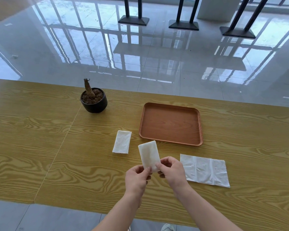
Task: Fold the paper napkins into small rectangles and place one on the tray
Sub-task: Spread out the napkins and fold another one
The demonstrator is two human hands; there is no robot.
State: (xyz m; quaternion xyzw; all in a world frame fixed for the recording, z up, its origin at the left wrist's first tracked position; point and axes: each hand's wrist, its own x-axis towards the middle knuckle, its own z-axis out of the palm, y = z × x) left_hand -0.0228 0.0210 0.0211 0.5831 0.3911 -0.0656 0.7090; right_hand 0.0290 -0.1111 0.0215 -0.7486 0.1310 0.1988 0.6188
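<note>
Fingers (pixel 158 166) pinch folded napkin (pixel 148 155)

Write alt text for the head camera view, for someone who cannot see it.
Two hands, left hand and right hand, hold a folded napkin above a wooden table. An empty tray lies beyond, a second folded napkin to its left, an unfolded napkin to the right, and a plant pot farther left.

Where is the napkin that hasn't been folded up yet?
The unfolded napkin lies flat on the wooden table, at the right of the head view, just right of the right hand and nearer the person than the tray.
</note>
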